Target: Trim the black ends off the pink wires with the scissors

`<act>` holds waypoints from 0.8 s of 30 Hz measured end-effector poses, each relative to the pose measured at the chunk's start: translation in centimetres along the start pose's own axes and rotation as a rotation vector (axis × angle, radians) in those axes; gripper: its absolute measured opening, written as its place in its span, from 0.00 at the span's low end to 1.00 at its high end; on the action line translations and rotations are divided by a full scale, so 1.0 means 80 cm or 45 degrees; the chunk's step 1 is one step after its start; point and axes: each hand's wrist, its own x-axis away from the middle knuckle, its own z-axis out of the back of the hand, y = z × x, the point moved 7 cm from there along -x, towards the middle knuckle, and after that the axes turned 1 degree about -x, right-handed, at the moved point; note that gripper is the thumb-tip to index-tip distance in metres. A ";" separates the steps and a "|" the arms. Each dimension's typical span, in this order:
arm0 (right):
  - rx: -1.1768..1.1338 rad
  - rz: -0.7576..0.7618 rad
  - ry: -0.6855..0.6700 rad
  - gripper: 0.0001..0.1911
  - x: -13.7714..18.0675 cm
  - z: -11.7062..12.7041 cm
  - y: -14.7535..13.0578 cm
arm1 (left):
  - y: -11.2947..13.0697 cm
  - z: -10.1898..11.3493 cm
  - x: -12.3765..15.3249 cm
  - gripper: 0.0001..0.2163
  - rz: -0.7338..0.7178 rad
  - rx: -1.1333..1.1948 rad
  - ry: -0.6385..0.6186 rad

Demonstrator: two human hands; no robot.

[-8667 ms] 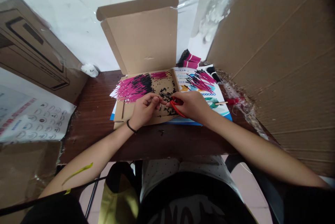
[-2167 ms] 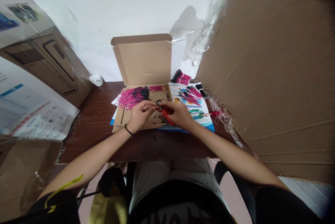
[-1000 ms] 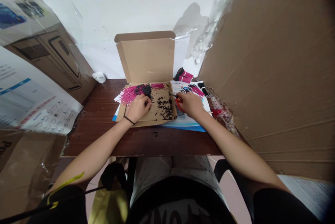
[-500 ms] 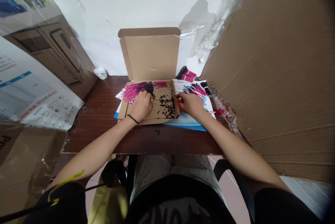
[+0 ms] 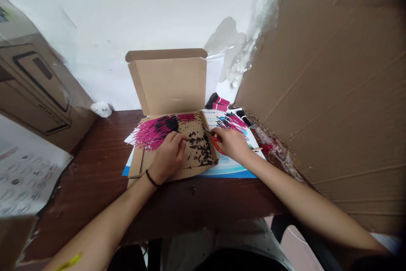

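My right hand is closed around red-handled cutting pliers. Their jaws point left over the right wall of an open cardboard box. Over the box's left half, my left hand is closed, with thumb and fingertips pinched together; whatever they hold is too small to make out. Just beyond it lies a heap of pink wires with black ends, spilling over the box's left side. Small black cut pieces are scattered across the right half of the box floor.
To the right, more pink and black wires lie on a printed sheet. Bound pink bundles rest behind them. The box lid stands up toward the wall. Large cartons flank the brown table.
The view has tilted and shifted, so the box sits lower and further left. My left hand has drawn slightly back from the wire heap toward the box's front. My right hand keeps the pliers.
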 end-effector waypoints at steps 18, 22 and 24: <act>-0.080 0.010 0.165 0.16 -0.003 0.014 0.002 | -0.004 0.014 0.010 0.09 0.273 0.405 0.213; -0.251 0.099 0.380 0.14 0.006 0.036 -0.015 | -0.014 -0.002 0.012 0.09 0.452 0.859 0.182; -0.316 0.156 0.403 0.13 0.014 0.041 -0.027 | -0.018 -0.007 0.013 0.09 0.492 0.957 0.183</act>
